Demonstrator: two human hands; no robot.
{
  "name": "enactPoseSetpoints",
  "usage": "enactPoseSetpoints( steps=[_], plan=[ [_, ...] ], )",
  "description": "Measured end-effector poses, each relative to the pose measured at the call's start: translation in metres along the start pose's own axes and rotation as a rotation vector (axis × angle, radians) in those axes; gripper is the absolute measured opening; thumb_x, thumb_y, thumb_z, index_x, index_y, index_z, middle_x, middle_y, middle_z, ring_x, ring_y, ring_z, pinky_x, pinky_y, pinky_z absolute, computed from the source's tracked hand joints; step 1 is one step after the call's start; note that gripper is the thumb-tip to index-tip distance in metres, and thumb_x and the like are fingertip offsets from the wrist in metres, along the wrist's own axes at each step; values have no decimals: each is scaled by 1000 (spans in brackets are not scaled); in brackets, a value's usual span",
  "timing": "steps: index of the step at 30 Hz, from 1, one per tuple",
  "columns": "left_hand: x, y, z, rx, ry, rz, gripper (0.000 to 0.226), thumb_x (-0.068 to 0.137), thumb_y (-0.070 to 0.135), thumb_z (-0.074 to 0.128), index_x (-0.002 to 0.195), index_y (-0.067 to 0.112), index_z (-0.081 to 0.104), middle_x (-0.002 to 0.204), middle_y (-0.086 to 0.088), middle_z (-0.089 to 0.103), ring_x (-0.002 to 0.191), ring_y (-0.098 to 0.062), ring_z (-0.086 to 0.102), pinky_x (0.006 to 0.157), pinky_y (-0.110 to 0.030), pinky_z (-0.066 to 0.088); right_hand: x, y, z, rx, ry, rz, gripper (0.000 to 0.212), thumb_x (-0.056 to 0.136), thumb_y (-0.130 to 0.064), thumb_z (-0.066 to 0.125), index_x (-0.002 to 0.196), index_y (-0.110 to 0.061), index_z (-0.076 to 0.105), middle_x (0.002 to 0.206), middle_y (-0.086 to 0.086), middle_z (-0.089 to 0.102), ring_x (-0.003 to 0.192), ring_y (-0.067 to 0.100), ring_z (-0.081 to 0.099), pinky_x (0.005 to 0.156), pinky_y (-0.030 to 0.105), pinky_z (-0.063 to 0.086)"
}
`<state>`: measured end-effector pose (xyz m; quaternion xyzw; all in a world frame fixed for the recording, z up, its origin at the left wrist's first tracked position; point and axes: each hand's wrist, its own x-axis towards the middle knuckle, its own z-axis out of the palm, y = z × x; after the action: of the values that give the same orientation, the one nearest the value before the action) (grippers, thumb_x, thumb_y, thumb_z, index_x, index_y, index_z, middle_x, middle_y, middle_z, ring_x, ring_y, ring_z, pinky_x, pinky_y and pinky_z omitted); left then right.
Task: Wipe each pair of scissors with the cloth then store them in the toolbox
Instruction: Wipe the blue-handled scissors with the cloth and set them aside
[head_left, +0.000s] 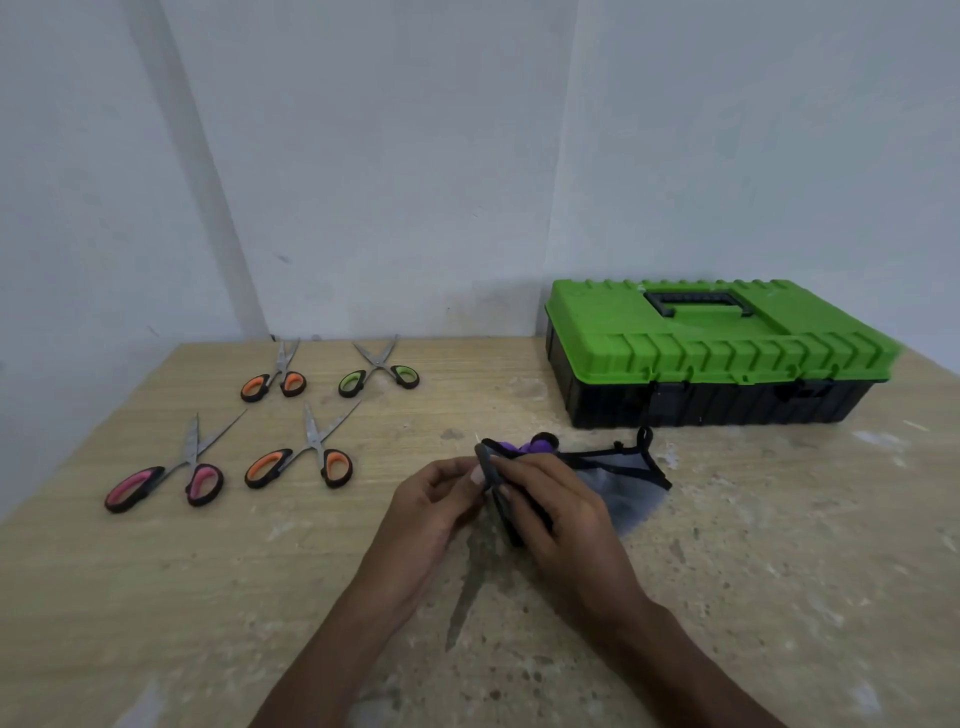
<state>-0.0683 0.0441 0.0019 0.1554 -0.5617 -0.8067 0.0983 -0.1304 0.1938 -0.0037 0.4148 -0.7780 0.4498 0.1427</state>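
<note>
Purple-handled scissors (519, 446) are held above the table's middle, handles away from me and the blurred blades pointing down toward me. My left hand (431, 501) pinches them just below the handles. My right hand (558, 512) curls round the grey cloth (626, 488) with black trim, pressed against the scissors. The rest of the cloth trails onto the table to the right. The green-lidded black toolbox (717, 353) sits shut at the back right.
Several other scissors lie open on the left of the wooden table (779, 545): an orange pair (272, 379), a green pair (379, 371), a pink pair (166, 473) and a second orange pair (301, 462). A white wall stands behind.
</note>
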Motion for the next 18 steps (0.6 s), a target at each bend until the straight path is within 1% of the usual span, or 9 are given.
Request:
enactPoseSetpoints(
  steps=[2,4,5,7,9,12,13,16,18],
  plan=[
    [0,0,2,-43,0,-21,35,86,19,70,116,2,69,106,-18,77,103,-30,74,97,-42,56,0,-1,0,17,11,-11,32,98,-9,60,130,-14,66,120,-8,65,111,0,59,93,13,44],
    [-1,1,3,-97,3,-23,39,81,17,71,116,-1,68,103,-17,78,96,-25,75,91,-35,60,0,-1,0,20,19,-25,32,98,-9,61,129,-13,66,119,-7,66,110,1,59,92,13,45],
    [-1,1,3,-117,13,-18,41,79,17,73,116,-1,68,103,-17,78,96,-25,75,91,-35,60,0,-1,0,21,19,-28,31,98,-9,61,128,-13,67,118,-6,66,109,1,60,92,13,45],
    [-2,3,2,-143,40,-4,47,75,15,77,118,0,66,108,-17,77,100,-28,75,93,-42,58,0,0,-1,27,11,-26,32,97,-7,61,128,-12,66,116,-6,65,108,3,60,90,15,46],
    [-1,4,1,-153,67,4,51,71,14,80,119,2,64,111,-16,77,101,-30,74,90,-45,58,1,2,-2,29,6,-22,33,95,-3,62,127,-13,66,114,-7,65,106,3,60,88,17,48],
    [0,6,0,-164,104,17,55,69,13,83,118,2,62,112,-19,75,96,-27,73,90,-50,59,1,3,-3,40,32,-12,29,95,-2,63,122,-13,69,106,-7,65,99,4,61,81,16,47],
    [1,6,0,-190,107,18,52,68,12,82,115,3,62,108,-19,75,92,-25,74,89,-51,59,1,3,-4,48,45,-7,26,96,-4,63,119,-13,69,103,-6,64,96,5,61,78,17,47],
    [1,6,-1,-261,95,14,40,72,7,80,108,4,63,91,-13,74,79,-21,72,71,-40,62,2,4,-10,59,75,32,29,95,-4,63,119,-17,69,106,-10,65,101,3,61,82,15,46],
    [2,7,-3,-251,88,15,32,74,7,79,104,4,67,89,-11,74,75,-19,69,65,-31,60,3,6,-13,88,85,83,33,95,-1,63,122,-19,69,109,-12,65,104,4,61,84,16,47]
  ],
)
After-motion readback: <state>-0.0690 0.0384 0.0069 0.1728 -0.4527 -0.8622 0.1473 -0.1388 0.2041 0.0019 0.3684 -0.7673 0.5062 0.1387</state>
